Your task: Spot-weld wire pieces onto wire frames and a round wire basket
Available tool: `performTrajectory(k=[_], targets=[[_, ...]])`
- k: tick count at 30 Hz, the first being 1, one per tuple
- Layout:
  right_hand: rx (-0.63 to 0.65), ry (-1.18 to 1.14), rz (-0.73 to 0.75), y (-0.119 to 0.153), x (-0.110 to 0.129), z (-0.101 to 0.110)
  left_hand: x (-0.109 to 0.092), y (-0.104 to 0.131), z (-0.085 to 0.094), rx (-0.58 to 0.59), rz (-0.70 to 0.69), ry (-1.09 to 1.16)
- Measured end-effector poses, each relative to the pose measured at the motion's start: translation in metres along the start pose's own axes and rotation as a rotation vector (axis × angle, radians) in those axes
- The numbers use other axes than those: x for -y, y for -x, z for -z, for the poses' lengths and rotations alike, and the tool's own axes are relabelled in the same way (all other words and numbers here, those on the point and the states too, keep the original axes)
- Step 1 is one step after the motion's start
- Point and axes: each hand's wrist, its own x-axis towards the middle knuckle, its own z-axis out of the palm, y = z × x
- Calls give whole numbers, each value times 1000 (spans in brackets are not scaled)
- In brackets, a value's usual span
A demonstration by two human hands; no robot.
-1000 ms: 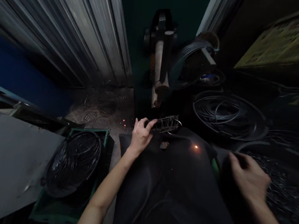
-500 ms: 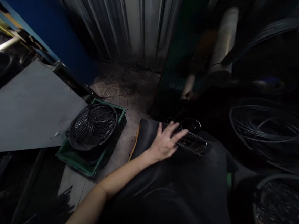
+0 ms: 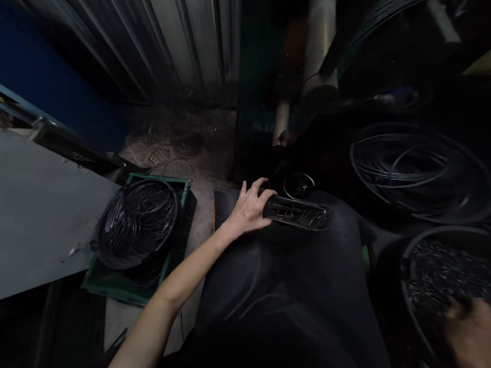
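- Head view, looking down over my lap: the scene is dark, and the edges are blurred.
- My left hand [image 3: 249, 210] reaches forward, its fingers curled around the near end of a wire frame [image 3: 297, 212]; the hand is closed in a grip on it.
- The wire frame is a long, narrow piece of bent wire. It lies roughly level on the far edge of the black apron [image 3: 288, 289] that covers my lap, stretching from my left hand out to the right.
- Just beyond the frame sits a small round ring [image 3: 298, 185], close to it; I cannot tell whether the two touch.
- My right hand [image 3: 477, 344] is low at the right edge, over a round black tub [image 3: 409, 259] filled with small metal pieces [image 3: 446, 273]. It is blurred and partly cut off, so I cannot tell whether it is open or closed.
- To the left of my arm, on the floor, a green crate [image 3: 110, 287] holds a coil of black wire [image 3: 138, 224].
- Further left lies a flat grey board [image 3: 26, 212], tilted across the corner.
- At the far right, well apart from my hands, loose wire hoops [image 3: 416, 169] lie in a pile.
- Ahead, a pale upright post [image 3: 320, 37] rises beside corrugated metal sheeting [image 3: 155, 35].
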Motion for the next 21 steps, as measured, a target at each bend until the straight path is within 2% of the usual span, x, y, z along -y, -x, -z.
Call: performTrajectory(k=[3,5,7,10,12,14,16,18,21], targets=[[-172,-79,-164,5,26,31,-10,-1,8,-21,-5,-60],[-265,-253,-118,13,53,47,-20,-4,12,-26,6,-114],[-211,-413,19,25,82,51,-27,-8,12,-31,13,-161],[-8,-560,131,42,118,31,-30,-10,7,-42,9,-188],[78,-691,81,51,130,7,-29,-9,5,-45,-3,-182],[103,-856,-25,57,134,-16,-28,-7,3,-44,-14,-173],[108,-989,-102,61,134,-30,-27,-7,3,-44,-16,-167],[122,-1029,-122,64,134,-32,-27,-7,3,-48,-13,-165],[159,-975,-116,68,145,-13,-29,-7,4,-51,-12,-160]])
